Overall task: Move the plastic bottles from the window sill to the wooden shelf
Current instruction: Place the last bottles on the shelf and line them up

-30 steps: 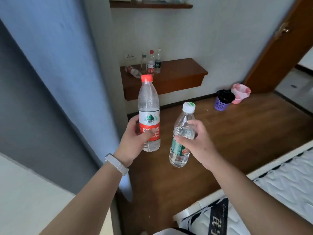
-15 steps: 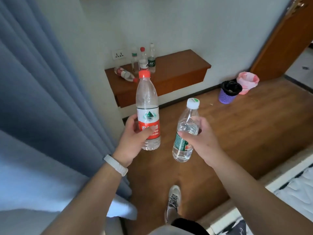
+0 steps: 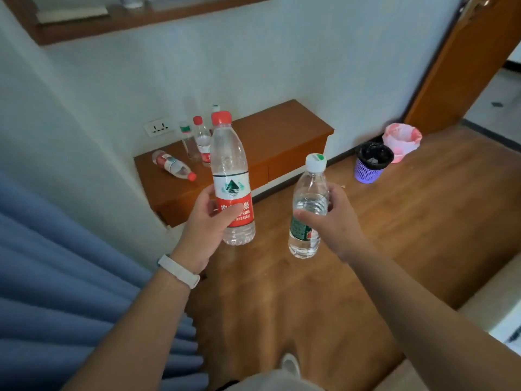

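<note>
Ahead, mid-frame, the wooden shelf point(image 3: 284, 131) already carries bottles; your left hand point(image 3: 208, 221) fingers grip the empty red-capped clear plastic bottle point(image 3: 229, 167), your right hand point(image 3: 335, 221) the part-filled white-capped bottle point(image 3: 308, 193).

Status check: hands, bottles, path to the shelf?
Left hand grips red-cap bottle. Right hand grips white-cap bottle. Wooden shelf ahead, floor between unobstructed.

A blue curtain point(image 3: 70, 277) hangs at 8 o'clock. At 2 o'clock a purple mesh bin point(image 3: 370, 167) (black-lined) touches a pink-bagged bin point(image 3: 403, 141) on the wooden floor point(image 3: 423, 221); a wall socket point(image 3: 158, 127) sits at 11.
</note>
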`<state>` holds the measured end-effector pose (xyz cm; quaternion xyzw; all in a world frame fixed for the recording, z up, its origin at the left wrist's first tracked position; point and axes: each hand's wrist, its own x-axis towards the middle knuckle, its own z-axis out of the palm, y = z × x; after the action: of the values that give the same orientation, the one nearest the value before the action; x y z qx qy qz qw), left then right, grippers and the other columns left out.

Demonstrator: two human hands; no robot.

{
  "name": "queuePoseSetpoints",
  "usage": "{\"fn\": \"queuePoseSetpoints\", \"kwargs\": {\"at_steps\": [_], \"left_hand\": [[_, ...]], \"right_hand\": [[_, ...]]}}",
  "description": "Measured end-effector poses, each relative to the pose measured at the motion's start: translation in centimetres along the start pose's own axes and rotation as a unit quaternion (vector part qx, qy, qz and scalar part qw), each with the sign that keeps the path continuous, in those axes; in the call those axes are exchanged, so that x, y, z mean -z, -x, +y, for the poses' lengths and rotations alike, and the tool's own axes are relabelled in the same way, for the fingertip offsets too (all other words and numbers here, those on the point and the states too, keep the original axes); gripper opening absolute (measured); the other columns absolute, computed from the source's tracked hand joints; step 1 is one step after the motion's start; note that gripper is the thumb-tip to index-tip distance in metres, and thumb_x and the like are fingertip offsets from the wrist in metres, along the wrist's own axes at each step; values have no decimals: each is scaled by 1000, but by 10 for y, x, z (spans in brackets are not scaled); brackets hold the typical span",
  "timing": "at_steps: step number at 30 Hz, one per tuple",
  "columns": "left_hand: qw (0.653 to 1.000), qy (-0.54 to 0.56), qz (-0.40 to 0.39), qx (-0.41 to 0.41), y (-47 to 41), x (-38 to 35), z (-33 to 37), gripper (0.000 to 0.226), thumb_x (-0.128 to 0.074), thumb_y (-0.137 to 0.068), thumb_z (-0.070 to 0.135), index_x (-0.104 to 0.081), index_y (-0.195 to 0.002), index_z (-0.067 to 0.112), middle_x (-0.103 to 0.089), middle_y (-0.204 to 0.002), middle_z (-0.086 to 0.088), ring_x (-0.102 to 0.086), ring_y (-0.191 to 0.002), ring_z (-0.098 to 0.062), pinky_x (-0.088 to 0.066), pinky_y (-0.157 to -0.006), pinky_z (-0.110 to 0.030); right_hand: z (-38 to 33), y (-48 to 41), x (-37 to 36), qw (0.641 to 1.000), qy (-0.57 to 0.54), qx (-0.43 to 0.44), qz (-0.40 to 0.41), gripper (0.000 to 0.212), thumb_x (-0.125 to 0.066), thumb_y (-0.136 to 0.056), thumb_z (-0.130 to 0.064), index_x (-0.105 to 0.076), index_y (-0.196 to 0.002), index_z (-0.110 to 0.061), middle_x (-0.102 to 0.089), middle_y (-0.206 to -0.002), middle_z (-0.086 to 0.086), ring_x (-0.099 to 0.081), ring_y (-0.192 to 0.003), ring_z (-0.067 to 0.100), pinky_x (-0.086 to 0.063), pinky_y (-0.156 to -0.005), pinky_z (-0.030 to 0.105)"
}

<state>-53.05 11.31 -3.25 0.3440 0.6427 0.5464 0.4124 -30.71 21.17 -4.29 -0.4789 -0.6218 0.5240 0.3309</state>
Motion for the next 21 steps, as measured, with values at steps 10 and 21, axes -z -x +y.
{"fn": "queuePoseSetpoints", "kwargs": {"at_steps": [10, 21], "left_hand": [[999, 36, -32, 4, -115, -6, -4, 79, -78, -71, 42, -48, -143, 27, -65, -131, 3, -63, -120, -19, -54, -99, -43], [990, 48, -129, -27, -318, -9, 22, 76, -75, -74, 49, -47, -142, 31, -66, -127, 12, -65, -115, -11, -56, -89, -30]], "right_hand": [[-4, -100, 0, 999, 10, -16, 37, 62, -84, -73, -30, -49, -123, -37, -66, -104, -12, -66, -94, 6, -55, -80, 29], [-36, -249, -14, 992, 52, -23, 117, 57, -84, -76, -19, -52, -122, -25, -68, -103, -3, -68, -88, 5, -54, -74, 24]]}}
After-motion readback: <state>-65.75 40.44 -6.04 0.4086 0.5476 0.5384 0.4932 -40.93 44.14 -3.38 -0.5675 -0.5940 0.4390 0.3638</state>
